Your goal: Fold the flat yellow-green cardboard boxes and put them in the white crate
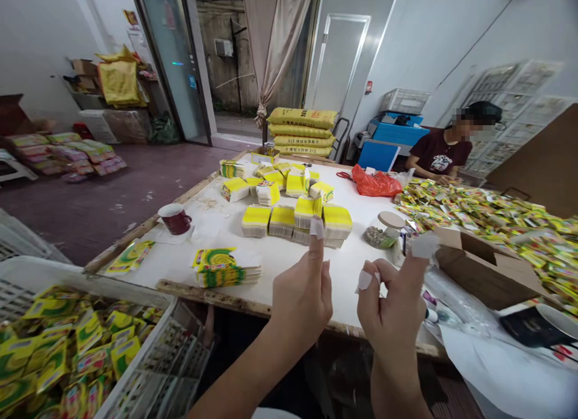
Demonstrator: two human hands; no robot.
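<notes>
Both of my hands are raised over the near edge of the white-topped table. My left hand [301, 292] is closed, its thumb pointing up with white tape round the tip; I see nothing held in it. Beside it, my right hand [392, 304] is also closed with the thumb up. White tape covers its thumb and one fingertip, and it too shows nothing held. Just beyond the left hand stand bundled stacks of yellow-and-white packets [282, 220]. Left of that hand lies a pile of yellow-green packets [223, 267]. An open cardboard box [483, 265] is right of my right hand.
A white crate [171, 322] full of packets stands at lower left. On the table are a maroon mug [175, 218], a red plastic bag [377, 181], a clear jar [382, 237] and a dark cup [537, 324]. A co-worker [445, 148] sits behind a heap of packets [492, 211].
</notes>
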